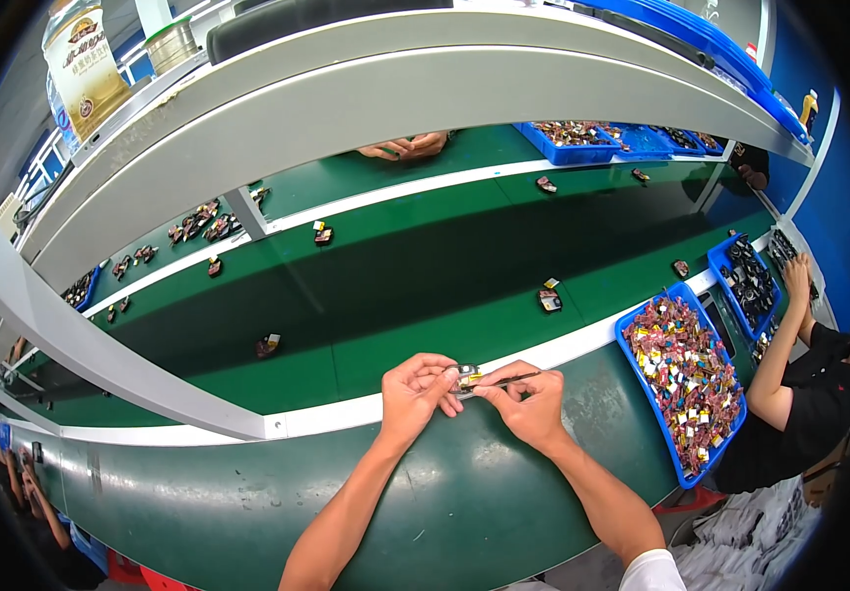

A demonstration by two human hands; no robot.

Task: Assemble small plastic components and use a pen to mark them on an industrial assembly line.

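Note:
Near the front edge of the green belt, my left hand point(418, 392) is closed on a small dark electronic part point(465, 372) with a pale and yellow patch. My right hand point(526, 402) pinches a thin dark pointed tool, seemingly tweezers point(511, 379), its tip hidden among the fingers at the part. Both hands meet over the white rail point(346, 412) between the belt and the green worktable point(464, 492). The part's details are too small to make out.
To my right stands a blue tray point(626, 340) heaped with small wired parts; another blue tray point(717, 258) holds black parts. Several similar parts point(550, 297) lie scattered on the belt. A grey shelf frame point(346, 98) spans overhead. A co-worker point(789, 394) sits at right; other hands point(405, 146) are across.

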